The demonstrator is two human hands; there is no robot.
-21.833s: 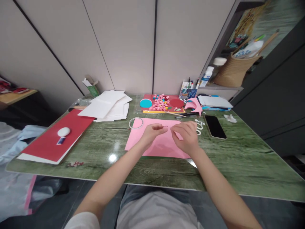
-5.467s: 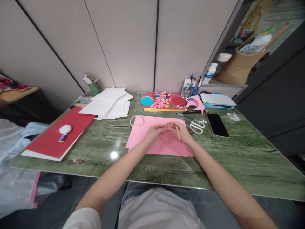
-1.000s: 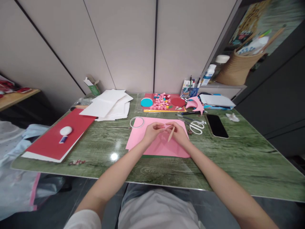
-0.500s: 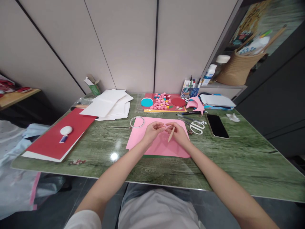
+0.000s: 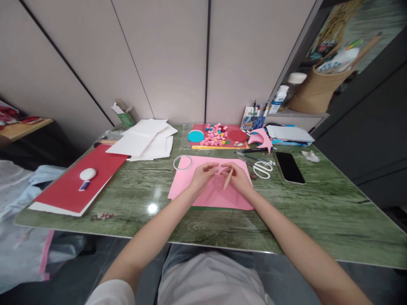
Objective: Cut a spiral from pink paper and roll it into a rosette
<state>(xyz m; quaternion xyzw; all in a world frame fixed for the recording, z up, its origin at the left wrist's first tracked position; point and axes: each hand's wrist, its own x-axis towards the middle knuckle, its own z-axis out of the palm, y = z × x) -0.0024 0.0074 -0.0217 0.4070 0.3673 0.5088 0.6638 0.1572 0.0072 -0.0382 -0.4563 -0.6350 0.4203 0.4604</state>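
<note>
Over a pink sheet of paper (image 5: 187, 190), my two hands meet almost fingertip to fingertip. My right hand (image 5: 239, 177) is closed, with a short pale wooden stick (image 5: 228, 180) tucked in its fingers, the tapered end pointing down toward me. My left hand (image 5: 202, 176) is closed in a pinch; what sits in it, if anything, is too small to make out. On the sheet's far left corner lies a thin white ring (image 5: 175, 167). White-handled scissors (image 5: 262, 170) rest just right of the sheet.
Behind are small pink paper pieces (image 5: 214, 136), a blue disc (image 5: 195, 136) and a red disc (image 5: 238, 135). Right stand a phone (image 5: 290, 167) and a pink cut-out (image 5: 261, 137). Left are white papers (image 5: 143, 135) and a red sheet (image 5: 63, 186) bearing a white rounded object (image 5: 88, 174).
My left hand's fingers have shifted very slightly beside the right fingertips. The stick stays in my right hand, and the things on the table keep their places.
</note>
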